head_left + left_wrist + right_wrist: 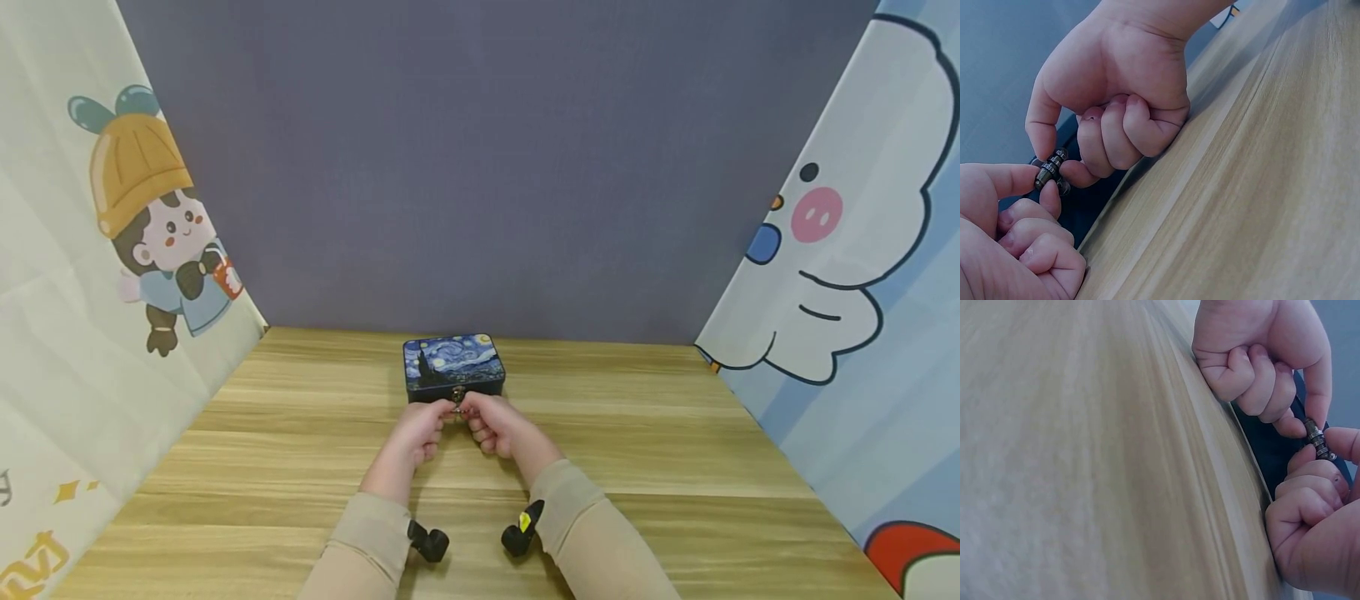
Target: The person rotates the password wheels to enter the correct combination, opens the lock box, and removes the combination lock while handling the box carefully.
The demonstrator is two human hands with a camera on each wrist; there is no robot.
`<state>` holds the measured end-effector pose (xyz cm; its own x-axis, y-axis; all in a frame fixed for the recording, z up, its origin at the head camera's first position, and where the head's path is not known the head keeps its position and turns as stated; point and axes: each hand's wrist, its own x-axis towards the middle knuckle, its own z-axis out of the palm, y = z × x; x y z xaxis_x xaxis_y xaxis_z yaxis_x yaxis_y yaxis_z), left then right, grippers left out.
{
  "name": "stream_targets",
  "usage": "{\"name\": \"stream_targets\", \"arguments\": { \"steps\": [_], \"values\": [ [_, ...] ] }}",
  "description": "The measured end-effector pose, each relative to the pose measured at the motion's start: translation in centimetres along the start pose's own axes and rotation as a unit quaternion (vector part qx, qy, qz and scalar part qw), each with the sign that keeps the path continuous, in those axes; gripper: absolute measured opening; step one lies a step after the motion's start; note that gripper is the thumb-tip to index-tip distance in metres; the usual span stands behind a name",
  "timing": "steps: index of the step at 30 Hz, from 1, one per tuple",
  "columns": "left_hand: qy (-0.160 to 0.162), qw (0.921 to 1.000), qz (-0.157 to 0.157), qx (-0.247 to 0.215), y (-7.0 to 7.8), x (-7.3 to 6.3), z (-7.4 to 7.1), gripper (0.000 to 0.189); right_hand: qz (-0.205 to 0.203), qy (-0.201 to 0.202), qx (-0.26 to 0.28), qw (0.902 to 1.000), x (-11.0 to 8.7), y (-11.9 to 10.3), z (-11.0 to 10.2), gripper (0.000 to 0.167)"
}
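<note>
A small tin case (453, 364) with a starry night painting on its lid stands closed near the back of the table. At the metal clasp on its front, a small bronze-coloured combination padlock (1050, 170) with numbered rings shows between the hands. My left hand (420, 429) pinches one end of the padlock between thumb and forefinger, the other fingers curled in. From the opposite side my right hand (498, 423) pinches the other end the same way. The fingertips cover part of the padlock and hide its shackle.
The wood-grain table (660, 533) spreads around the case and both forearms. Behind it rises a dark grey panel (480, 167), with cartoon-printed sheets at left (60, 350) and right (840, 417). Black wrist cameras (429, 542) sit on both sleeves.
</note>
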<state>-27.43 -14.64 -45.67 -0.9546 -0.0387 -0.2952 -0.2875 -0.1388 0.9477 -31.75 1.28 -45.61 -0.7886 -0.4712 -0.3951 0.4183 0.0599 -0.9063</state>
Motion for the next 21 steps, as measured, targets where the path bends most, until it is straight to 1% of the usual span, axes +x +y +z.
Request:
{"name": "stream_targets", "arguments": {
  "steps": [9, 21],
  "values": [
    [0.005, 1.0, 0.0, 0.001, 0.26, -0.59, 0.25, 0.023, 0.005, -0.007, -0.003, 1.0, -0.39, -0.13, -0.08, 0.018],
    [0.01, 1.0, 0.001, -0.002, 0.16, -0.62, 0.37, 0.023, 0.002, -0.012, -0.003, 0.9999, -0.72, -0.17, -0.16, 0.02]
  ]
}}
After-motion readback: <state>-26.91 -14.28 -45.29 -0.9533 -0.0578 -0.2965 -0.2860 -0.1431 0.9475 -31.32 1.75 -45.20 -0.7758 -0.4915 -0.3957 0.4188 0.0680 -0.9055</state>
